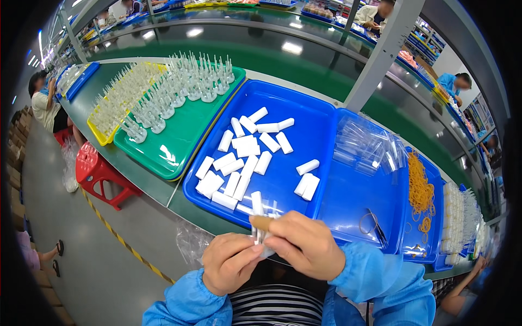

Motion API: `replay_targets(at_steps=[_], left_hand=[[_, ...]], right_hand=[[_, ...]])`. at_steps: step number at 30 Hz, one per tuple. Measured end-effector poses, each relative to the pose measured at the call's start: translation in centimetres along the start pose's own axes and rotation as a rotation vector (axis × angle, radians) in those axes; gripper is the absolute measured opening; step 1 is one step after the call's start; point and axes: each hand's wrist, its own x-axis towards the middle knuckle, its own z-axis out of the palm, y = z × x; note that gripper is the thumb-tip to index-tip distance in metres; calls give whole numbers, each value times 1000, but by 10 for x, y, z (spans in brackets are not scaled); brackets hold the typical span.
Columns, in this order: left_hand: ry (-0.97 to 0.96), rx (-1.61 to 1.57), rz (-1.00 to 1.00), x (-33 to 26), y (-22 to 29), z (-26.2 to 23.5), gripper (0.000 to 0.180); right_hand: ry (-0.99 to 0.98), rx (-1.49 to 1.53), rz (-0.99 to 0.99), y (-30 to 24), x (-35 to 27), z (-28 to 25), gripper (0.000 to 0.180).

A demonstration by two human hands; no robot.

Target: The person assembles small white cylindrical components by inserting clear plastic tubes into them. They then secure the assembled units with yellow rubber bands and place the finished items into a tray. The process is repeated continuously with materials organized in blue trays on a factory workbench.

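Observation:
Close to my body, over the near edge of the blue tray (283,89), both hands meet around a small clear plastic piece (265,251) with upright prongs. My left hand (231,259) pinches it from the left, fingers closed. From the right, my right hand (307,244) grips the same piece; a tan finger cot (262,222) covers one fingertip. A white block (256,202) stands just above the fingers; I cannot tell whether it touches the held piece. Several more white blocks (246,145) lie loose in the tray. My fingers hide most of the held piece.
Left, a green tray (166,155) and a yellow tray (100,130) carry many clear pronged pieces (179,81). Right are clear plastic sleeves (367,144), scissors (379,231) and orange rubber bands (420,185). A metal post (380,60) rises behind. A red stool (100,171) stands left.

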Motion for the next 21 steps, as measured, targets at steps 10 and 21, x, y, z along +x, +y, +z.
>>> replay_targets(at_steps=[10, 21], left_hand=[[-39, 205, -13, 9, -10, -20, 37], [-199, 206, 98, 9, -8, -21, 39]], right_hand=[[-369, -780, 83, 34, 39, 14, 15], [-279, -246, 335, 42, 39, -23, 21]])
